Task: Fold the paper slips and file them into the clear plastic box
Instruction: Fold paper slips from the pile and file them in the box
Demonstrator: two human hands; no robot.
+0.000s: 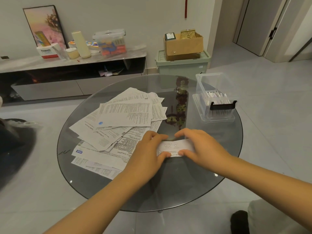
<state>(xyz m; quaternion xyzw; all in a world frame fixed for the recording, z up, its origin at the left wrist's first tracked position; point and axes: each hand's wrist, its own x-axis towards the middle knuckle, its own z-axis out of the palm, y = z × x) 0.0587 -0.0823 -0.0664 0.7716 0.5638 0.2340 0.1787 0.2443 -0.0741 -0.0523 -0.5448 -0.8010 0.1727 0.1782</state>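
Both hands hold one folded paper slip (174,147) flat on the round glass table (194,186): our left hand (148,152) pinches its left end, our right hand (200,146) pinches its right end, thumbs on the near edge. Unfolded slips (121,119) lie heaped just left. We see the clear plastic box (215,98), holding filed slips, at the table's far right edge.

Head view: worn on the person's head, looking forward and down.
Nearness: close over both forearms; the left hand (148,149) and right hand (200,146) sit mid-frame.
Beyond the grip: glass table (177,191), then floor and far wall (wide-angle, edges curved).
Shared views: only one camera.
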